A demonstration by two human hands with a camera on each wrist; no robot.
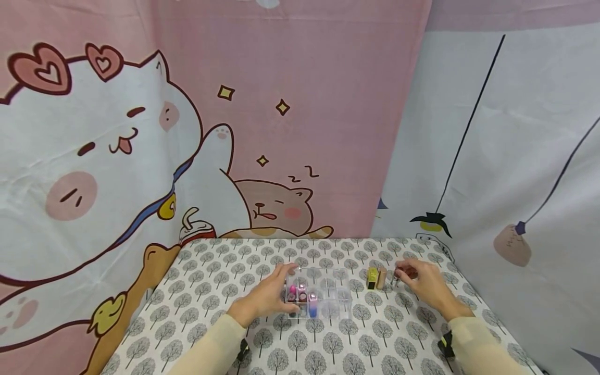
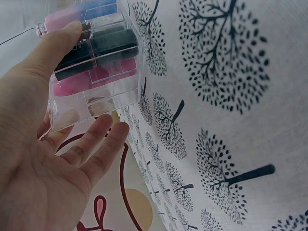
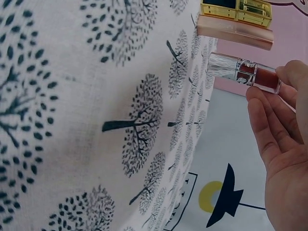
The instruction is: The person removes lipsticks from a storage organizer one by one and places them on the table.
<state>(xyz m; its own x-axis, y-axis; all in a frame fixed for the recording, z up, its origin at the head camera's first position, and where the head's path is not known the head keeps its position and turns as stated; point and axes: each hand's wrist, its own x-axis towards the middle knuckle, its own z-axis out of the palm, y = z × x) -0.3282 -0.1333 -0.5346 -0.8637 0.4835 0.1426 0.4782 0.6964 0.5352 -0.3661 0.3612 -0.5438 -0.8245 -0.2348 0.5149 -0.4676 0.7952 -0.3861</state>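
Observation:
My left hand holds the left side of a clear divided organizer, its thumb at the near side and fingers toward the far side. Lip cosmetics fill the organizer's left compartments. Among them are a pink tube, a dark tube and a pink-to-blue tube. To the right, my right hand pinches a lip gloss by its clear, red-filled end. The gloss is upright, silver cap downward, close over the tablecloth.
Left of the gloss stand a rose-gold tube and a gold-and-black lipstick, side by side. A tree-print cloth covers the table. Cartoon-printed curtains hang behind it and at the sides.

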